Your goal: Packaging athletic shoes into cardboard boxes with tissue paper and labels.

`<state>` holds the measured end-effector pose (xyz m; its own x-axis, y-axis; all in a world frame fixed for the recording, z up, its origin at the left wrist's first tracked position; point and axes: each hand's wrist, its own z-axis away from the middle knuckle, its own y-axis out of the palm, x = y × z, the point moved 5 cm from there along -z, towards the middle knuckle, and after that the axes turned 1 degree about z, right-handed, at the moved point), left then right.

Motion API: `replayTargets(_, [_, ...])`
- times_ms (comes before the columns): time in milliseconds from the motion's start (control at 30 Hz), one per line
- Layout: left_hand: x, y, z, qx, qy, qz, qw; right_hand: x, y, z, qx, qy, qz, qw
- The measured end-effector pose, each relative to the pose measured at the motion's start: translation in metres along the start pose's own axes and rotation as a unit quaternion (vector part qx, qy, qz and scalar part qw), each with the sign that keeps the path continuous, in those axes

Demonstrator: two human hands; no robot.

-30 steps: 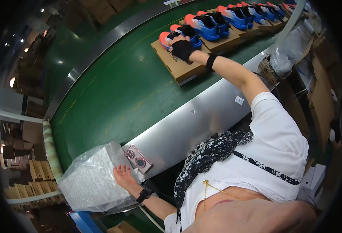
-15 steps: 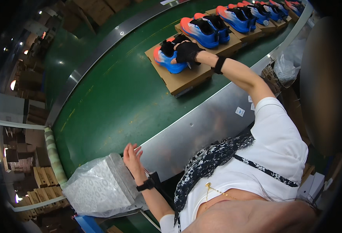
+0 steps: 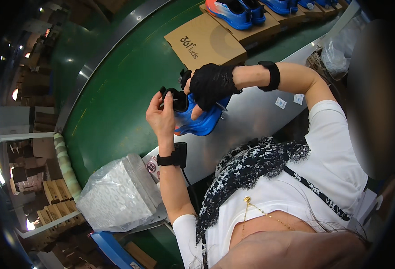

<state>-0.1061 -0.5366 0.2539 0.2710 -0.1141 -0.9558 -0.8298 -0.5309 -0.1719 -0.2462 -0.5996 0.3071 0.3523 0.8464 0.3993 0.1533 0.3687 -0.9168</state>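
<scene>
A pair of blue sneakers with black collars (image 3: 203, 122) is held over the inner edge of the green belt and the metal ledge. My right hand (image 3: 212, 86), in a black fingerless lace glove, closes over the sneakers from above; its palm side is hidden. My bare left hand (image 3: 162, 117) has its fingertips closed on the black collar of the nearer sneaker. The second shoe is mostly covered by the glove. Just beyond lies a closed brown shoebox (image 3: 215, 38) with nothing on its lid.
More shoeboxes carrying sneakers (image 3: 238, 15) line the belt (image 3: 112, 121) to the far right. A plastic-wrapped stack of patterned paper (image 3: 117, 197) sits at the lower left. Small white packets (image 3: 281, 103) lie on the metal ledge (image 3: 251, 116). A clear plastic bag (image 3: 335, 57) stands at right.
My right hand has lifted the sneakers off the nearest shoebox and brought them toward me. My left hand has risen from beside the wrapped stack and taken hold of a collar.
</scene>
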Motion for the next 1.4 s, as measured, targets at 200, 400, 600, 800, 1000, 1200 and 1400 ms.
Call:
replayTargets(200, [0.023,-0.020,0.023,0.109,-0.160,0.096,0.976,0.009,0.075,0.022,-0.001,-0.177,0.190,0.966])
replayTargets(400, [0.125,0.003,0.050,0.181,0.001,-0.258,0.949,-0.006,0.172,0.029,0.139,-0.274,0.107,0.946])
replayTargets(600, [0.111,0.029,0.063,0.311,-0.160,-0.296,0.889,-0.125,0.144,-0.049,0.002,0.055,0.061,0.997])
replayTargets(800, [0.124,0.024,0.063,0.314,-0.222,-0.236,0.892,-0.160,0.159,-0.047,-0.241,0.116,0.273,0.924])
replayTargets(1000, [0.073,0.025,0.028,0.054,0.137,-0.279,0.949,-0.077,0.112,0.000,-0.306,0.045,-0.033,0.950])
replayTargets(1200, [0.089,-0.008,0.023,0.132,0.015,-0.174,0.976,-0.060,0.111,0.018,-0.388,0.021,-0.150,0.909])
replayTargets(1400, [0.056,-0.002,0.020,0.067,0.089,-0.113,0.987,-0.028,0.122,-0.004,-0.347,0.002,-0.055,0.936])
